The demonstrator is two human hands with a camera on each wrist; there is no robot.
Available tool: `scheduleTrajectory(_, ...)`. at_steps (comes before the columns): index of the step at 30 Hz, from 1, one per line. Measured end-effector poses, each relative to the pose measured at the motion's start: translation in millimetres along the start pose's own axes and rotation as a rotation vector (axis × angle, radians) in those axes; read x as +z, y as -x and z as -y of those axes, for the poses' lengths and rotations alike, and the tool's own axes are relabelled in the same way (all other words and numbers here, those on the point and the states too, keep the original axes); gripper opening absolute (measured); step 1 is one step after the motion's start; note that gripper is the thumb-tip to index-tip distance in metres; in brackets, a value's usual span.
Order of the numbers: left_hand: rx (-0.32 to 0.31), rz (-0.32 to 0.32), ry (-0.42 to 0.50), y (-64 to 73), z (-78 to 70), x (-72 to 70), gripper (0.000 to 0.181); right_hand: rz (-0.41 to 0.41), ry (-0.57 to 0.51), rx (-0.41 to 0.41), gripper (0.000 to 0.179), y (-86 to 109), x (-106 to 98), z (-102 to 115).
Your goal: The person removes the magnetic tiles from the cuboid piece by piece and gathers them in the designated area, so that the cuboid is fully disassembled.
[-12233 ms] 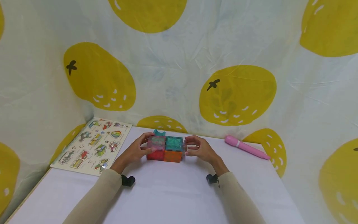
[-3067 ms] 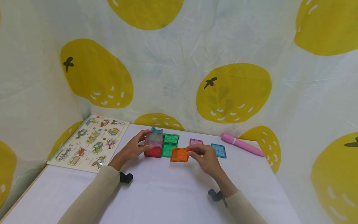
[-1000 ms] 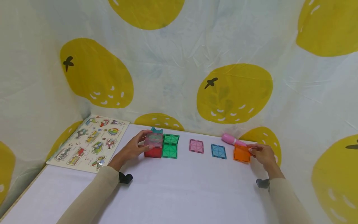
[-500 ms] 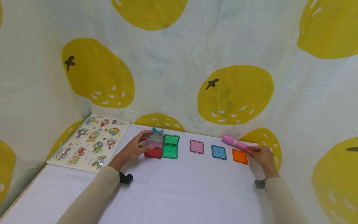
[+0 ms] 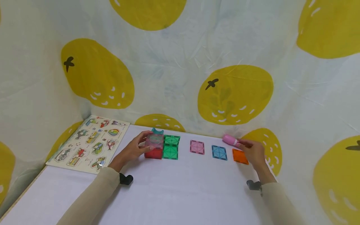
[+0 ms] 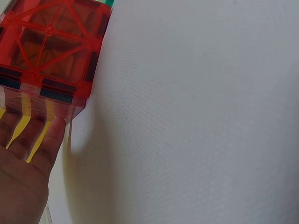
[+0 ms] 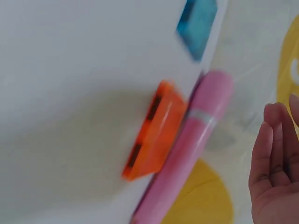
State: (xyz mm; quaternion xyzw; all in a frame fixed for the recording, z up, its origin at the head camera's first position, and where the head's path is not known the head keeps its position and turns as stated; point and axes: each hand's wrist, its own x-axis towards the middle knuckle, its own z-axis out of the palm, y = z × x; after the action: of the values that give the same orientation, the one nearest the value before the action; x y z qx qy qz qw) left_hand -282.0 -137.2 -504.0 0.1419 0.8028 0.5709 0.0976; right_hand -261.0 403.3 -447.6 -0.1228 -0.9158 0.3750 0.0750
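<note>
My left hand grips a small box of clear magnetic tiles by its left side, thumb in front and fingers behind. A pink tile tops the box and a red tile forms its front. Two green tiles adjoin its right side. My right hand, its fingers fairly straight and holding nothing, is over the pink marker-shaped stick; the right wrist view shows a gap between them. An orange tile lies flat beside the stick.
A pink tile and a blue tile lie apart on the white table. Behind the box sits a teal notched piece. A picture puzzle board lies at the left. A lemon-print curtain hangs close behind.
The two-cube block has been partly taken apart, with tiles laid out to the right. My right hand set down the orange tile, let go and moved slightly left; the left hand kept its grip.
</note>
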Motion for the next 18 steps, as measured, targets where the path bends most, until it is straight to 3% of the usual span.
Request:
scheduleTrajectory(6,-0.026,-0.004,-0.001,2.1,0.5,-0.7,0.071,0.056,-0.136,-0.139,0.042,14.2,18.4,37.3)
scheduleTrajectory(18,-0.016,0.004,0.003,2.6,-1.9,-1.0,0.072,0.164,-0.284,-0.274,0.037,26.0,75.2,93.9)
